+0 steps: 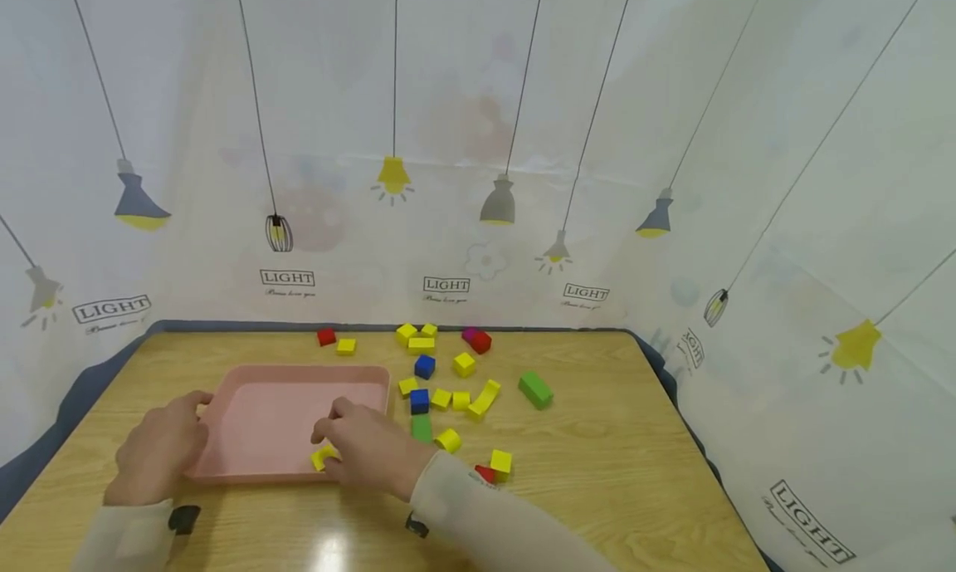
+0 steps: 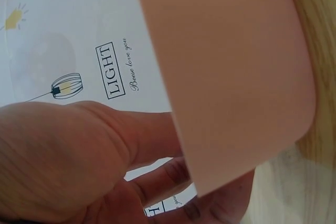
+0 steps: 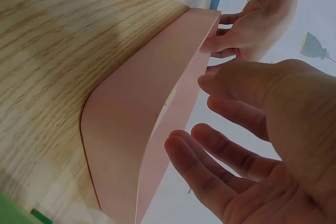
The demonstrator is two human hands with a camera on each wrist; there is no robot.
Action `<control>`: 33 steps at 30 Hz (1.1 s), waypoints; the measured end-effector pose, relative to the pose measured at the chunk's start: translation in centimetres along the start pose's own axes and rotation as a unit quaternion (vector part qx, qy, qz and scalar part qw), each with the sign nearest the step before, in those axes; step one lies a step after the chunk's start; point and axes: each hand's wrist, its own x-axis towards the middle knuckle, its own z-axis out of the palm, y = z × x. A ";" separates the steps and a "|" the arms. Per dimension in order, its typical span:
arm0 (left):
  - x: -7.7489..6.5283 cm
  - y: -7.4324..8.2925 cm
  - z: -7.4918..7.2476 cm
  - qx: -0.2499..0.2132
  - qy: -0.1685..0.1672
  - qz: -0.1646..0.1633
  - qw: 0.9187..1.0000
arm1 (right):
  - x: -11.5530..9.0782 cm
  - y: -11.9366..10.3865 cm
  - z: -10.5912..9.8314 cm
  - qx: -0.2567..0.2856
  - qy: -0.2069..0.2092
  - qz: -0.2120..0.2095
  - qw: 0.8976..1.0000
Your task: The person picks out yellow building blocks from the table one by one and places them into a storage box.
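A pink tray (image 1: 261, 418) lies on the wooden table. At its left end my left hand (image 1: 160, 447) grips the wall; in the left wrist view the thumb reaches over the rim of the tray (image 2: 231, 72) and fingers sit lower, partly hidden behind it. My right hand (image 1: 369, 447) hovers over the tray's near right corner. Its fingers are loosely bent and apart with nothing between them, as the right wrist view of the hand (image 3: 252, 145) shows. Inside the tray, beneath that hand, lies a yellow block (image 1: 323, 457), partly covered by the fingers.
Right of the tray several yellow blocks are scattered, among them a long yellow one (image 1: 485, 399). Blue cubes (image 1: 425, 367), green blocks (image 1: 535, 389) and a red block (image 1: 485, 473) lie there too. Behind the tray sits a red cube (image 1: 326, 337). A printed curtain (image 1: 358, 248) surrounds the table.
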 end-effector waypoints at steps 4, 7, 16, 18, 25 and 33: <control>0.0 0.0 0.1 -0.001 0.000 -0.001 1.000 | -0.6 0.5 -0.1 0.003 0.014 0.000 1.000; -0.2 0.1 0.0 0.000 -0.001 -0.002 1.000 | -1.3 1.0 -0.4 0.012 0.023 0.009 1.000; -0.6 0.4 -0.1 -0.002 0.003 0.006 1.000 | -3.2 3.4 -1.7 0.032 0.040 0.058 0.997; -0.5 0.4 0.0 -0.002 0.001 0.006 1.000 | -3.6 4.1 -2.0 0.040 0.050 0.068 0.996; 0.0 0.1 -0.1 0.000 0.001 0.003 1.000 | -5.4 7.3 -2.8 0.039 0.084 0.090 0.992; 0.0 -0.4 -0.3 -0.001 -0.006 0.024 1.000 | -7.4 11.3 -3.1 0.037 0.098 0.149 0.983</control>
